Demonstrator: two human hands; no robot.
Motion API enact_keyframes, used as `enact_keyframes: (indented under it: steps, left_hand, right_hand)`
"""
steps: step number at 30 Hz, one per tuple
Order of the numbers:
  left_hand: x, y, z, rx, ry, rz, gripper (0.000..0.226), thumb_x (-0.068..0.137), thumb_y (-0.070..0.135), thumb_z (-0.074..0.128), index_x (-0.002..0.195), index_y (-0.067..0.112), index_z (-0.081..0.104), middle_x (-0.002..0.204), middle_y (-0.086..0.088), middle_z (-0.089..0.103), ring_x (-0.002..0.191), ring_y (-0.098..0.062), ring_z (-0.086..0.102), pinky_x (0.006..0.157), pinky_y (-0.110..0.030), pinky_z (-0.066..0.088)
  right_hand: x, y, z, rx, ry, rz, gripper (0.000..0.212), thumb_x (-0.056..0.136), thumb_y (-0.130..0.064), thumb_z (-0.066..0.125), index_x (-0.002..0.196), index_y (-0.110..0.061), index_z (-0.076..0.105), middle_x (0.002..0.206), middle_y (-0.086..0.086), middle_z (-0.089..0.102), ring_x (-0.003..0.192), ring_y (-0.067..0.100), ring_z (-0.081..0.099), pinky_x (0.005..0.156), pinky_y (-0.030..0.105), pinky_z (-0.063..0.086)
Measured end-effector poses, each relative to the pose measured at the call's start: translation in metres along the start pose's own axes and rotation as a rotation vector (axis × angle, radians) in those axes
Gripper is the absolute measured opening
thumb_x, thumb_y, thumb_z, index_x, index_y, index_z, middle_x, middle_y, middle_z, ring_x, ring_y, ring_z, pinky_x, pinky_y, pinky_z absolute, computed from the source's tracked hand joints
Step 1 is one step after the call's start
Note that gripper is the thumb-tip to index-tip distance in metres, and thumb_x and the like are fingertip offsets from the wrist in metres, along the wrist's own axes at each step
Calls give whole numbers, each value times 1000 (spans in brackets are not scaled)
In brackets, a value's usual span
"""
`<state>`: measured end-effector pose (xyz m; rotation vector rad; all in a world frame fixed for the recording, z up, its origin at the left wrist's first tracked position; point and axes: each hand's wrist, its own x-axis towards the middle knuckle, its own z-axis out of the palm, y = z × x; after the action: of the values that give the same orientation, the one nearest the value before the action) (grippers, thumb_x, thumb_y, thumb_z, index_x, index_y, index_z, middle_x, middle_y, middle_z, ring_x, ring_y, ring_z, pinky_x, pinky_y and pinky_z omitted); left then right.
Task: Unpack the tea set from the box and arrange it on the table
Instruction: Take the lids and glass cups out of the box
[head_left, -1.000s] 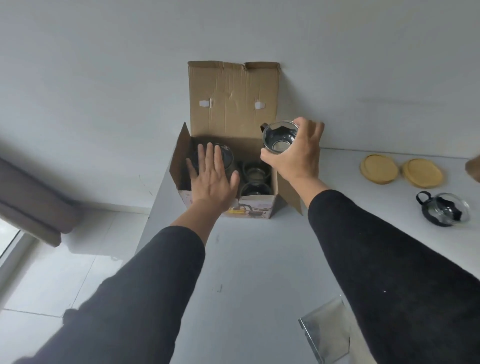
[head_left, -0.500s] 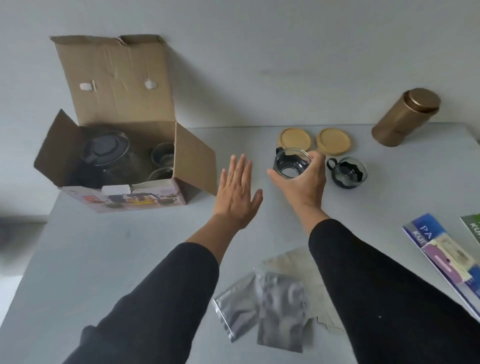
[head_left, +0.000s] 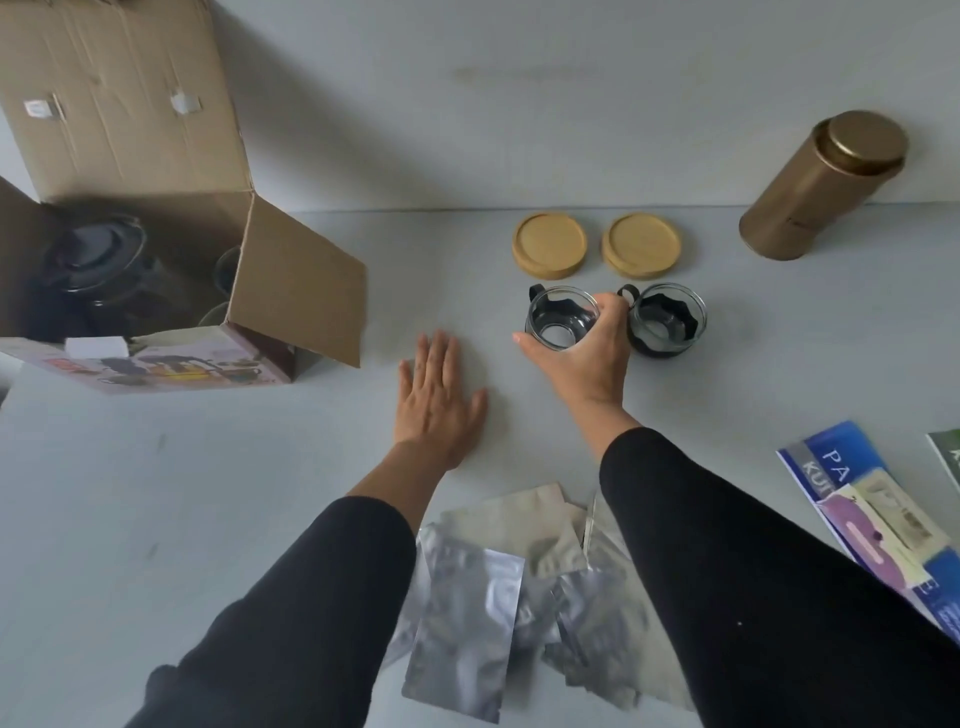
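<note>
My right hand (head_left: 584, 358) grips a glass cup with a black holder (head_left: 558, 319), low over the table just left of a second such cup (head_left: 667, 322) that stands on the table. Two round wooden coasters (head_left: 549, 244) (head_left: 641, 245) lie behind the cups. My left hand (head_left: 436, 400) is flat, fingers apart, palm down on the table and holds nothing. The open cardboard box (head_left: 296, 291) stands at the left. Inside it are a glass teapot with a black lid (head_left: 88, 270) and more glass cups (head_left: 226, 267), partly hidden by a flap.
A gold tin canister (head_left: 821, 187) stands at the back right by the wall. Silver foil pouches (head_left: 467, 613) lie near the front edge between my arms. Printed leaflets (head_left: 872, 509) lie at the right. The grey table (head_left: 156, 493) reaches the wall.
My right hand carried the cup from above the box rightward and down beside the other cup. My left hand left the box and came down flat on the table.
</note>
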<state>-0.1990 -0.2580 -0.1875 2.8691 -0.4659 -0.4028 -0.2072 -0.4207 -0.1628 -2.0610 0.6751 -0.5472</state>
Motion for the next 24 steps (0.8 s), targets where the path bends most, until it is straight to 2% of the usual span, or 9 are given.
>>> enact_keyframes:
  steps: [4,9,15,20,22,24]
  left_hand:
    - [1,0,8,12,30,-15,71,97,51,19,152,12,-4,160,-3,-11,146,-18,-17,119,-39,-11]
    - [5,-3,12,54,51,-6,89,77,62,-6,153,15,-4,160,-1,-11,146,-16,-17,117,-38,-14]
    - [5,-3,13,74,73,3,89,78,63,-6,153,15,-3,160,-1,-9,147,-16,-15,117,-39,-13]
    - [4,-3,12,74,70,5,89,77,63,-7,152,15,-4,160,-1,-10,147,-16,-16,116,-39,-14]
    - [4,-4,11,71,51,7,87,80,63,-5,152,15,-4,160,-2,-11,146,-16,-16,117,-39,-14]
    - [4,-4,8,55,17,9,79,90,61,5,152,13,-6,160,-3,-13,146,-17,-19,118,-40,-13]
  right_hand:
    - [11,4,2,-5,-39,5,85,54,-34,90,118,-1,43,116,11,51,104,23,52,91,27,42]
    - [20,10,6,-14,-59,11,86,54,-34,90,119,-1,43,117,11,51,106,24,51,90,27,41]
    - [17,15,8,-27,-66,-10,88,56,-31,89,124,0,42,121,13,50,109,24,49,91,23,37]
    - [16,15,5,-31,-119,-50,97,59,-32,88,136,-7,35,131,12,44,121,23,43,100,23,34]
    - [15,13,2,-55,-140,-74,103,59,-37,87,141,-12,30,133,11,41,123,24,40,103,27,34]
    - [15,6,-2,-101,-119,-134,103,60,-43,84,142,-13,29,131,12,40,123,26,39,105,34,37]
